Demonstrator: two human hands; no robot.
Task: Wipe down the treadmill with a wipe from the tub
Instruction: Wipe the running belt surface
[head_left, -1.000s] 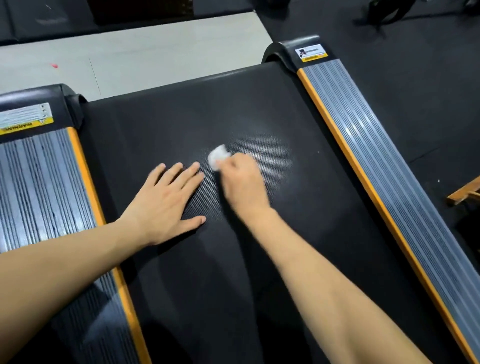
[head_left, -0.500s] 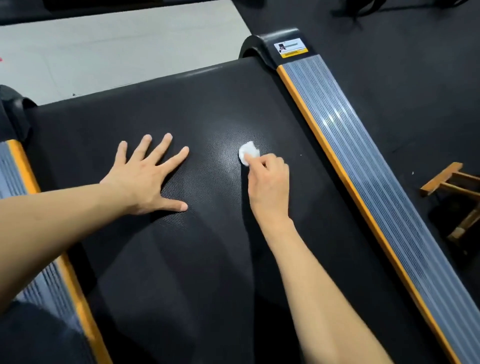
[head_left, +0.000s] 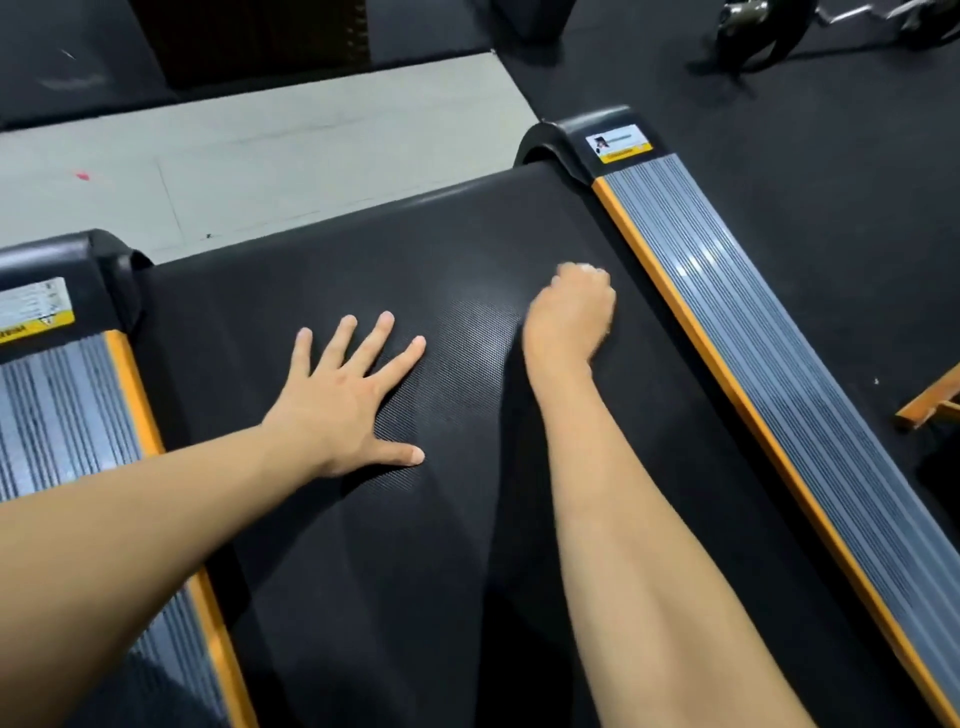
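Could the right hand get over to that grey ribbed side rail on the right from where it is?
Probably yes: the right hand sits on the belt beside the right side rail, with nothing between them.

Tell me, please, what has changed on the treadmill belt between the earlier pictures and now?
The right hand has swept the wipe across the belt toward the right side rail; the wipe, plainly visible before, is now almost hidden under the curled fingers. The left hand still rests flat on the belt with fingers spread. Nothing was let go.
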